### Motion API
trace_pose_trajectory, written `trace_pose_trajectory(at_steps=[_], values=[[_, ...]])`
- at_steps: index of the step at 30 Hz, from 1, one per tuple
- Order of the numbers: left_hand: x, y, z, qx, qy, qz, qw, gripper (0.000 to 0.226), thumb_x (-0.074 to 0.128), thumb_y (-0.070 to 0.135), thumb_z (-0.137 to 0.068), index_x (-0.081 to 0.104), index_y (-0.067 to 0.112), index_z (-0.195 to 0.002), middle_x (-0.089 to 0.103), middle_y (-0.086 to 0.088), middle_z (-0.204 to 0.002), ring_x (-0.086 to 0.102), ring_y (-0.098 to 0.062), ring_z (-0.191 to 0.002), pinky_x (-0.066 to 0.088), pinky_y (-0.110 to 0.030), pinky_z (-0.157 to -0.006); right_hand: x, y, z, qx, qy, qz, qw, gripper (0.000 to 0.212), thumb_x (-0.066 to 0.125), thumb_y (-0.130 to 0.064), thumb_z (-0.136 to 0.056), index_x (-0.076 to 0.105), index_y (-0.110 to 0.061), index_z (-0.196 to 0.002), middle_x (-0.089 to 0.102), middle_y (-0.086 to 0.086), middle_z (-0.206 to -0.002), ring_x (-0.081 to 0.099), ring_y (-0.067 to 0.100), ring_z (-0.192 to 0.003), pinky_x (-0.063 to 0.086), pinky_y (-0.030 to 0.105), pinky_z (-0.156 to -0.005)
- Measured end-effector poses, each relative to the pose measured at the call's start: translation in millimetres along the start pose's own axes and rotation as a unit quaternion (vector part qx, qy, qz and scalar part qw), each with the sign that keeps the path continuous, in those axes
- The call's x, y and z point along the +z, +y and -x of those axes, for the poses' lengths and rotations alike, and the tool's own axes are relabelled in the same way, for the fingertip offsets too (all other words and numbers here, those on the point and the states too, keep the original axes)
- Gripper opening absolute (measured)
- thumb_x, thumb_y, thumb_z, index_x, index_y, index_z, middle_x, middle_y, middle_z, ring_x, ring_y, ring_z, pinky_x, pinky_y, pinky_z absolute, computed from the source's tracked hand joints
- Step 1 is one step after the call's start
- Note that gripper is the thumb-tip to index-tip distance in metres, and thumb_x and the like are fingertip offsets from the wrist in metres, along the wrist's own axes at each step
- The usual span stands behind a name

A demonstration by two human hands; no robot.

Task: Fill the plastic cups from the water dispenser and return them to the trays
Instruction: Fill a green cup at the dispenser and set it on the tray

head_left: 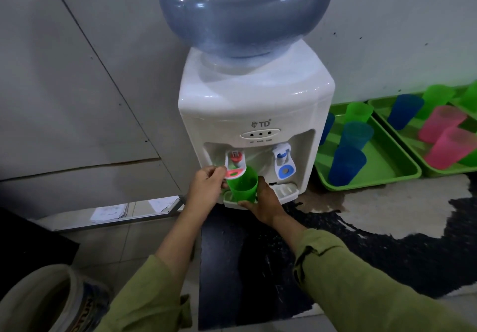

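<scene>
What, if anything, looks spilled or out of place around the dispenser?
A brownish patch spreads over the surface between the dispenser and the near tray. It may be spilled water or a stain; I cannot tell which. Nearby, the dark layer looks ragged, with pale bare areas.

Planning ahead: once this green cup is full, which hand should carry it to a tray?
Right, probably. The right hand grips the green cup, and the green trays lie on that side of the dispenser. The left hand is pinching the red tap lever, farther from them.
</scene>
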State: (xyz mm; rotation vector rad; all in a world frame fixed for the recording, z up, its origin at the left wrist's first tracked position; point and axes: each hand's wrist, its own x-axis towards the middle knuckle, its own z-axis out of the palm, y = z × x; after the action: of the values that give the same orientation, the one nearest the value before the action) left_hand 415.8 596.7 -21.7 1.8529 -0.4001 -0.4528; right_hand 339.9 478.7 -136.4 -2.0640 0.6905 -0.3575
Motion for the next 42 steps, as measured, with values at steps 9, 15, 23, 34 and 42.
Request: trace_pose_trajectory(at_steps=[9,15,23,34,42], values=[[0,-16,-3,0.039,-0.059,-0.113,0.991,0.027,0.057,0.018,-0.091,0.056,0.015,-0.064,0.055,-0.007,-0.062,0.049,-0.022,-0.059,0.041,-0.035,-0.061,-1,-1,3,0.001,-0.004,-0.013,1.0,0.072,0.079,-0.02,-0.072,0.036,-0.006,-0.129,0.052,0.011,-0.126,0.051,0.023,-0.117,0.043,0.029,-0.097],[15,-25,-12,0.076,-0.025,-0.192,0.978,0.02,0.057,0.018,-0.09,0.054,0.014,-0.07,0.064,-0.014,-0.072,0.062,-0.032,-0.072,0.05,-0.041,-0.07,-2,-5,4,0.007,-0.007,-0.036,0.999,0.068,0.077,-0.016,-0.073,0.038,-0.005,-0.127,0.052,0.012,-0.125,0.052,0.024,-0.116,0.044,0.033,-0.096],[19,-30,-18,0.086,0.015,-0.222,0.971,0.019,0.058,0.024,-0.089,0.053,0.018,-0.072,0.066,-0.009,-0.077,0.061,-0.028,-0.075,0.047,-0.034,-0.068,-5,-8,5,0.013,0.009,-0.072,0.997,0.075,0.08,-0.017,-0.068,0.039,-0.011,-0.13,0.053,0.01,-0.129,0.053,0.024,-0.118,0.045,0.038,-0.099],[27,-58,6,0.102,0.103,-0.076,0.986,0.007,0.059,0.027,-0.089,0.059,0.02,-0.088,0.063,0.01,-0.077,0.057,-0.004,-0.07,0.04,-0.009,-0.061,-14,6,26,0.026,-0.003,-0.057,0.998,0.061,0.079,-0.028,-0.069,0.044,-0.025,-0.12,0.061,0.0,-0.115,0.06,0.018,-0.105,0.049,0.028,-0.087],[42,-82,32,0.08,0.074,-0.06,0.992,0.007,0.058,0.019,-0.09,0.058,0.022,-0.083,0.065,-0.001,-0.078,0.061,-0.017,-0.073,0.045,-0.029,-0.069,-31,22,51,0.054,0.035,-0.014,0.998,0.059,0.077,-0.04,-0.059,0.045,-0.028,-0.107,0.063,-0.005,-0.105,0.061,0.015,-0.096,0.04,0.02,-0.072]])
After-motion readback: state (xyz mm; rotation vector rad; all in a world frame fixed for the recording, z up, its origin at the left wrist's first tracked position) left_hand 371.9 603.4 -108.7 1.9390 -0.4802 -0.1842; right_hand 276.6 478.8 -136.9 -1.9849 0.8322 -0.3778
